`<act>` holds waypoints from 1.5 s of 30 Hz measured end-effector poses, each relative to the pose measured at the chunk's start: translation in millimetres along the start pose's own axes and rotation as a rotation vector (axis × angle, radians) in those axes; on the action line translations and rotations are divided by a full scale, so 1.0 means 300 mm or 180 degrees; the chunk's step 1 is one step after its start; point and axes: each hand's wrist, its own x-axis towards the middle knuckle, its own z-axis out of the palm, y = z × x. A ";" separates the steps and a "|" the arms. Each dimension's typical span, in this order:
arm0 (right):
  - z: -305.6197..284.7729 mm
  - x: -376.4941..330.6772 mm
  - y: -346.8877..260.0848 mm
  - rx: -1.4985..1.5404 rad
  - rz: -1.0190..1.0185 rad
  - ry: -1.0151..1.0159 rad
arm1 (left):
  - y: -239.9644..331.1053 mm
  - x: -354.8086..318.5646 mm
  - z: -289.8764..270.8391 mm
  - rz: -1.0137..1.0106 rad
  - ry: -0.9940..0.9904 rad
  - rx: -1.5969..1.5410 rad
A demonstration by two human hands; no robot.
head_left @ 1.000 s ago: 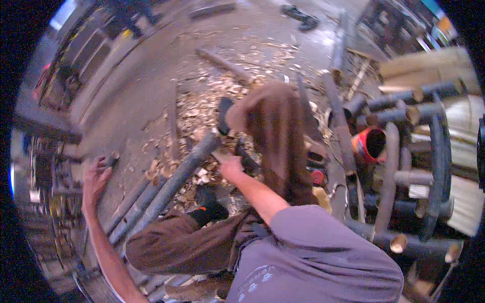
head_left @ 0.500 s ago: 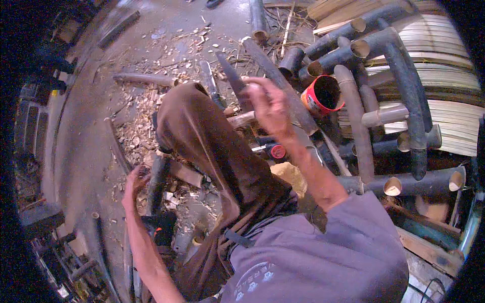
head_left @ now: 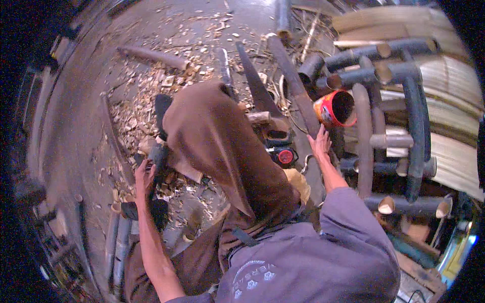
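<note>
My left hand (head_left: 145,174) is low on the left beside my leg, its fingers curled against a dark bamboo tube (head_left: 160,157). Part of that grip is hidden. On the right, my right hand (head_left: 321,142) is open, fingers spread over the lower end of a long dark bamboo pole (head_left: 293,83); whether it presses on the pole I cannot tell. A handsaw (head_left: 256,83) lies on the floor between my knee and that pole, blade pointing away and its dark handle nearer me. Just beyond my right fingertips is a red tub (head_left: 335,108).
Wood chips (head_left: 134,108) litter the floor left of my brown-trousered knee (head_left: 202,116). A long-bladed tool (head_left: 223,65) lies past the knee. A black item with a red cap (head_left: 285,156) sits by my thigh. Stacked bamboo tubes (head_left: 415,136) and pale slats (head_left: 429,81) fill the right.
My right hand has let go of the saw, which now lies on the floor, and has moved right and down to the pole. My left hand stays by the dark tube. The view has shifted.
</note>
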 end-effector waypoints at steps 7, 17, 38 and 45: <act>-0.155 -0.108 -0.103 0.5250 0.0487 -0.3252 | 0.111 -0.047 -0.074 -0.0297 0.0421 -0.0312; -0.718 -0.238 -0.282 0.6010 -0.0235 -0.2825 | 0.378 0.091 -0.162 0.0086 0.0638 -0.1048; -0.155 -0.879 -1.121 0.1700 -0.2700 -0.4185 | 0.223 -0.099 -0.072 -0.1091 0.2267 -0.3882; 0.120 -0.755 -1.132 0.2062 -0.3468 -0.3074 | 0.327 -0.024 -0.034 -0.0954 0.2265 -0.3582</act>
